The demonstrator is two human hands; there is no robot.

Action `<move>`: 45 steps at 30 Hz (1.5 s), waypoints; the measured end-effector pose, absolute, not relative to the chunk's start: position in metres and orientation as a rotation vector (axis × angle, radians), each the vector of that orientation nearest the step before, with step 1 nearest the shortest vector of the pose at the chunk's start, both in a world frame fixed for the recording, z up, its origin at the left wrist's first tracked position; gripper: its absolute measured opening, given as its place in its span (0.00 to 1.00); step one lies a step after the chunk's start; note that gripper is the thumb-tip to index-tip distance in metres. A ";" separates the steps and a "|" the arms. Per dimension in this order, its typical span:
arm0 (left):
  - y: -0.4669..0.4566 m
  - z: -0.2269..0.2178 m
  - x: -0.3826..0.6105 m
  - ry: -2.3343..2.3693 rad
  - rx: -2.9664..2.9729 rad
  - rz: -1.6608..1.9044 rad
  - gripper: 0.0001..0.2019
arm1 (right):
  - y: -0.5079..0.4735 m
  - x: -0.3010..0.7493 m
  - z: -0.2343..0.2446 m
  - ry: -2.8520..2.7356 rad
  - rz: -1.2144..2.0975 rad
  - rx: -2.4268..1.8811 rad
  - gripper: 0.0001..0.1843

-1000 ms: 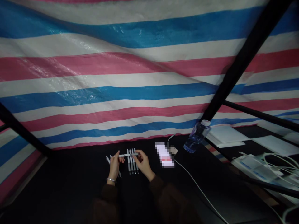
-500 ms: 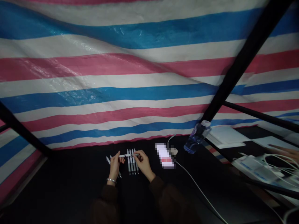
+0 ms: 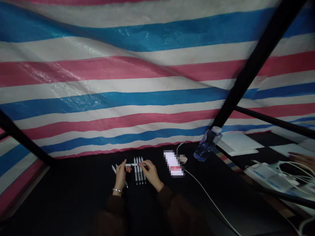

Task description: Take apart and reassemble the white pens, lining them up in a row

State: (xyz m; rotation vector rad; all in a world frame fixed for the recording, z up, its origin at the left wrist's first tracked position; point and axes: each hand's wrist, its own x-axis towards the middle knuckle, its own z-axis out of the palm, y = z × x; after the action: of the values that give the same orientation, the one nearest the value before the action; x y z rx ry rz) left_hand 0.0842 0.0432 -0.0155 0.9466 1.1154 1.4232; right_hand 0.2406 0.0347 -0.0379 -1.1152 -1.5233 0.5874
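White pen [image 3: 130,165] held crosswise over row of four pens [image 3: 139,172] on black tabletop [image 3: 73,200]. My left hand [image 3: 120,175] grasping one end, my right hand [image 3: 150,172] pinching other. Another pen [image 3: 114,169] under left hand. Blurred phone [image 3: 174,163] just right; co-worker's hand [image 3: 302,160] well off right.

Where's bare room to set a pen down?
Bare black tabletop lies left of the left hand, and between the white cable and the right hand. It is crowded around the row of pens, the blurred device and the water bottle.
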 end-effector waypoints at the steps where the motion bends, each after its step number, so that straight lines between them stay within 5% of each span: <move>1: 0.043 -0.015 0.084 1.112 0.945 1.423 0.22 | 0.035 0.241 -0.037 -1.521 0.590 -1.104 0.09; 19: 0.043 -0.014 0.085 1.086 0.918 1.413 0.22 | 0.033 0.241 -0.036 -1.449 0.519 -1.181 0.07; 45: 0.046 -0.014 0.077 1.005 0.597 1.493 0.22 | 0.034 0.242 -0.034 -1.099 0.750 -1.264 0.22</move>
State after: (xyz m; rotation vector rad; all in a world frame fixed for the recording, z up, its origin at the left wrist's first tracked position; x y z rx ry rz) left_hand 0.0768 0.0458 -0.0141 0.5967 1.0046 1.4934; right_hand 0.2422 0.0342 -0.0342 -1.2641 -1.0986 0.7501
